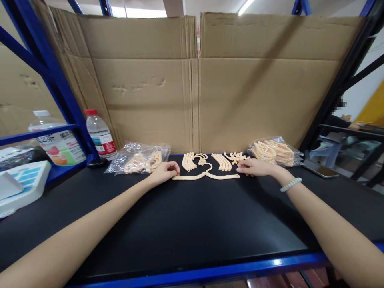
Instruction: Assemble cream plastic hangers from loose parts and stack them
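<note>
Between both hands, cream hanger.

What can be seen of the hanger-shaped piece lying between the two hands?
The hanger-shaped piece is pale peach and looks like plastic. It has two thin arms sloping out from a small curled hook at the middle. It lies flat on the black tabletop, in front of rows of loose curved pieces. The left hand touches its left end; the right hand rests at its right end.
</note>
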### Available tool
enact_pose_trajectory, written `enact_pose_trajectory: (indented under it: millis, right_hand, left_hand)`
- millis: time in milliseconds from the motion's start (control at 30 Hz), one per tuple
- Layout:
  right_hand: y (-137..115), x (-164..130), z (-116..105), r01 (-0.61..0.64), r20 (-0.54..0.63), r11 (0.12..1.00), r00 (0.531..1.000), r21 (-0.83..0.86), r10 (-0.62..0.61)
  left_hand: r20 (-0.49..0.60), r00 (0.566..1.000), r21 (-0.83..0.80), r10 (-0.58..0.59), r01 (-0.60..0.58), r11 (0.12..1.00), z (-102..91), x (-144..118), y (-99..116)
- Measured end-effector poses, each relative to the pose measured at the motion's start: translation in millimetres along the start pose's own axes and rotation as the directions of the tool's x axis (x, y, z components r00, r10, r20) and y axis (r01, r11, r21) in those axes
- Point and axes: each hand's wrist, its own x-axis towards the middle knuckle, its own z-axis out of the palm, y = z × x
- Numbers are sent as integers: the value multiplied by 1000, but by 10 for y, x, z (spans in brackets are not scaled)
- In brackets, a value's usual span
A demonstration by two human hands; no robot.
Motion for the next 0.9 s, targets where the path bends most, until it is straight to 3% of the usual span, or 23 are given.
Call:
enact_pose_trajectory:
  millis: [133, 433, 767, 900]
  right_hand:
    - [-75, -9, 11, 107, 63, 994, 992, 23, -108]
    - [-102, -4, 20, 99, 39, 995, 994, 1, -98]
    - [-101, 4, 36, 55, -2, 998, 998, -43, -55]
    - [-103, 0, 28, 42, 10, 998, 999, -49, -42]
  left_hand:
    - [50, 998, 4, 27, -27, 1000, -6, -26, 43]
    - [154, 980, 19, 123, -127, 992, -10, -67, 119]
    - [159, 981, -36, 113, -109, 993, -31, -44, 72]
    - [107, 990, -52, 89, -84, 995, -22, -13, 0]
